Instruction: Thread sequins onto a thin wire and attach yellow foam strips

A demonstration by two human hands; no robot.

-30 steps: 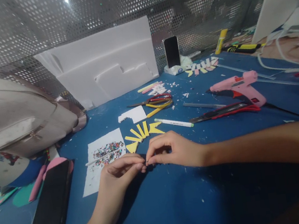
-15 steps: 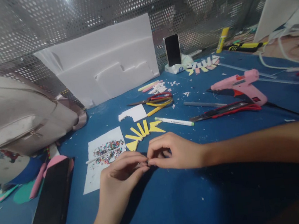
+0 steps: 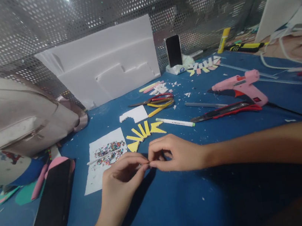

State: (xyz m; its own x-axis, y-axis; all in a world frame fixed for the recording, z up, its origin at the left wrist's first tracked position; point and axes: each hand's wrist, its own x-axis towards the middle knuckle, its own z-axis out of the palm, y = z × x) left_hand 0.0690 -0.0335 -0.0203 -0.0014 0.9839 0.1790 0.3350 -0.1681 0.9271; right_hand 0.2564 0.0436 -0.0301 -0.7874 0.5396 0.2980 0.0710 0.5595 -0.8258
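Observation:
My left hand (image 3: 125, 172) and my right hand (image 3: 173, 153) meet fingertip to fingertip above the blue table (image 3: 186, 205). Both are closed in a pinch, and whatever sits between the tips is too small to make out. Just beyond them lie several yellow foam strips (image 3: 142, 130) and a jagged yellow piece (image 3: 157, 127). Left of these, a white paper sheet (image 3: 92, 185) carries a spread of small shiny gems (image 3: 110, 152) with a thin white stick across it. A white marker (image 3: 177, 122) with green ends rests past my right hand.
Scissors (image 3: 162, 98) and a cut white foam piece (image 3: 137, 114) lie farther back. At right are a red-black utility knife (image 3: 229, 110) and pink glue gun (image 3: 244, 84). A black phone (image 3: 49, 202), a backpack (image 3: 27, 111) and a propped phone (image 3: 173, 51) stand around.
Both hands keep the same pinch, with the fingertips brought slightly closer together. Nothing else on the table has moved; the view has shifted a little.

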